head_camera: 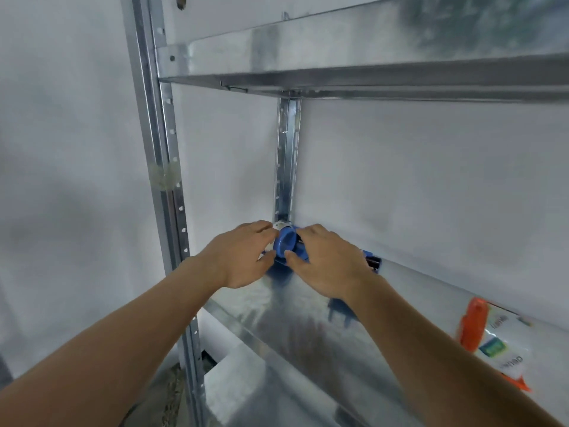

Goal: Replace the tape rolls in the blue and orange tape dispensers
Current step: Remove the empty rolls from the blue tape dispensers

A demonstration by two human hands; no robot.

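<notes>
The blue tape dispenser lies on the metal shelf in the back left corner, its round blue hub facing me. My left hand grips its left side, where a white tape roll peeks out behind the fingers. My right hand holds the dispenser's right side, with the thumb under the hub. The dispenser's far end sticks out past my right hand. At the right edge of the shelf lies the orange tape dispenser, partly covered by a white printed wrapper.
Another metal shelf hangs overhead. Slotted steel uprights stand at the front left and in the back corner. White walls close in the left and rear. A white block sits on the floor below.
</notes>
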